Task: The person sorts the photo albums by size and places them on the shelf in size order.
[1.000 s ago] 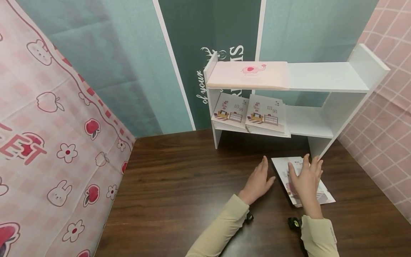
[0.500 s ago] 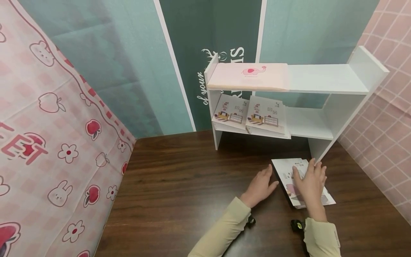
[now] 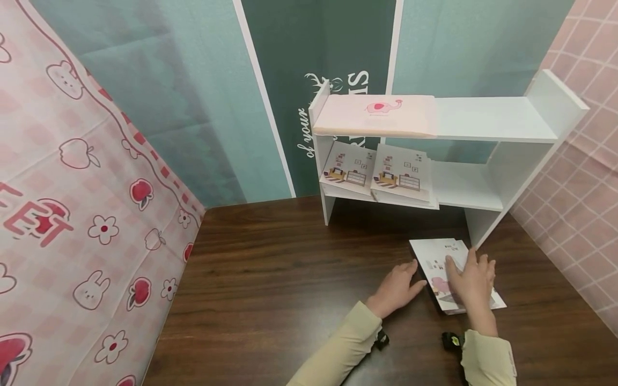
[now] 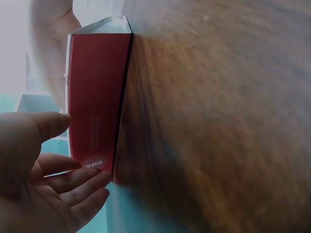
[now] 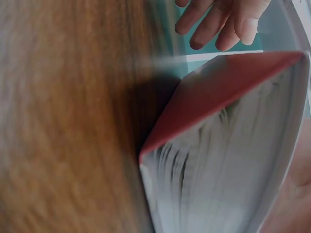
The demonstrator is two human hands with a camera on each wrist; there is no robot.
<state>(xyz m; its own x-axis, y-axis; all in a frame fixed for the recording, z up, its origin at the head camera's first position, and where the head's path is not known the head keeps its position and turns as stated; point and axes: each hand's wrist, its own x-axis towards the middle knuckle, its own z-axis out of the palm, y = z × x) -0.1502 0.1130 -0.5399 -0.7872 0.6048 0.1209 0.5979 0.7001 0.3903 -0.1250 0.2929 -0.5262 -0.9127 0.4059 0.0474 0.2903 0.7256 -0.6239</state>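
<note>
A thick book [image 3: 436, 257] with a white illustrated cover lies flat on the brown table, in front of the shelf's right side. Its red spine [image 4: 95, 92] faces my left hand [image 3: 396, 289]. In the left wrist view, the left thumb is at the cover's edge and the loosely bent fingers are by the spine's far end; firm contact cannot be told. My right hand [image 3: 473, 284] lies over the book's right part with fingers spread, covering some of the cover. White page edges [image 5: 209, 179] show in the right wrist view.
A white two-tier shelf [image 3: 497, 120] stands behind the book. On its lower tier lean picture-covered books [image 3: 403, 174]; a pink elephant-print item [image 3: 381, 115] lies on top. Pink tile-patterned cloth [image 3: 574, 214] borders the right, and pink printed cloth [image 3: 111, 230] the left.
My left hand has come down and closer to the book's spine. My right hand has shifted slightly right and toward me over the cover. The book stays in place.
</note>
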